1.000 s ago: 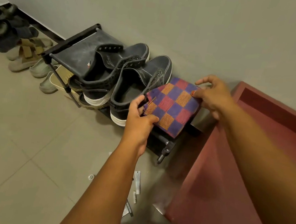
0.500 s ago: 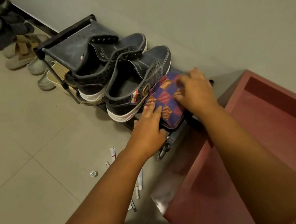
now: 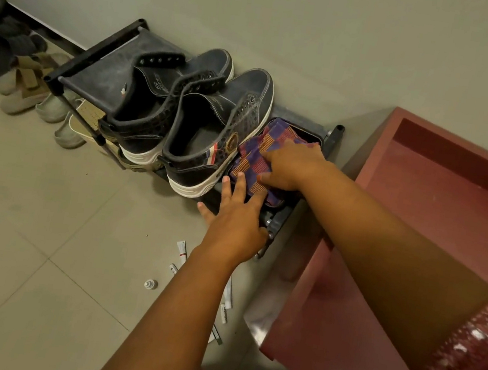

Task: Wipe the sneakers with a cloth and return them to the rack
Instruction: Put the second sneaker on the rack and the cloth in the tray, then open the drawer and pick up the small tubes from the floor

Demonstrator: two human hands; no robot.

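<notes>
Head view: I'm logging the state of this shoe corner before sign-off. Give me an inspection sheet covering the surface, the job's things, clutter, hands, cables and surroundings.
Surface: shoe rack with a dark fabric top, against the wall.
Job's things: two dark sneakers side by side on the rack top; checked cloth on the rack to their right.
Clutter: small tubes and a little bottle on the floor tiles.
Hands: left hand flat on the cloth's near edge; right hand pressing on the cloth.
Cables: nothing seen.
Surroundings: sandals on the floor left of the rack; red cabinet to the right.
</notes>
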